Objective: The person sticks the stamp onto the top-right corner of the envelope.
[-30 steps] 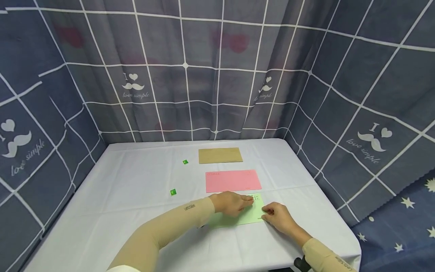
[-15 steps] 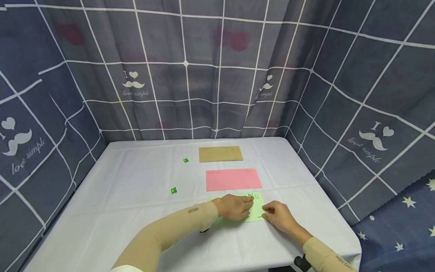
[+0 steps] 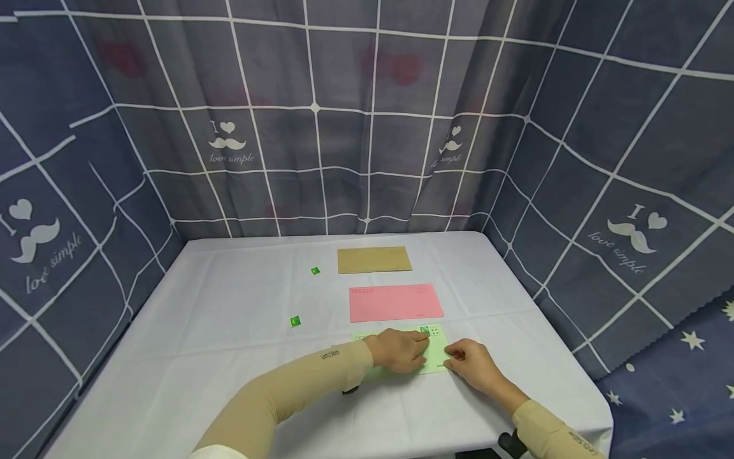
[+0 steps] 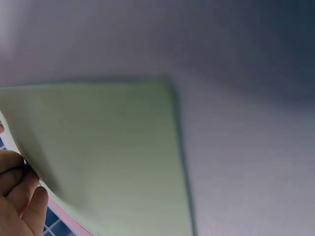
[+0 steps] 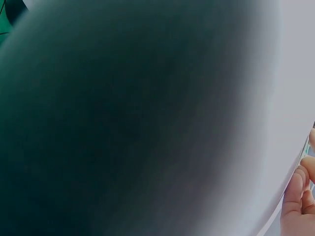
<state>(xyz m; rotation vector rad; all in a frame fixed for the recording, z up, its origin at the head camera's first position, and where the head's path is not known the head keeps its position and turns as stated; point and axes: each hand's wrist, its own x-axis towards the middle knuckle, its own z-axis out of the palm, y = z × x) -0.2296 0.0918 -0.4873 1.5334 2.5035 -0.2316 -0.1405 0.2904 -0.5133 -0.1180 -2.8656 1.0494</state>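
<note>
A light green envelope lies on the white-covered table, a small green stamp near its top right corner beside a printed box. My left hand reaches across the envelope, covering its middle, with extended fingertips pressing at the stamp's lower edge. At the envelope's right edge, my right hand holds on with thumb and index finger, the other fingers curled under. The left wrist view is mostly filled by the blurred green envelope. In the right wrist view, the right hand shows only at the margin.
A pink envelope lies just beyond the green one, and a tan envelope farther back. To their left sit two loose green stamps, a nearer stamp and a farther stamp. Dark checked curtains enclose the table.
My left hand has gone from pointing with an extended index finger to laying its fingers together below the stamp, exposing more of the stamp. The right hand stays at the envelope's edge.
</note>
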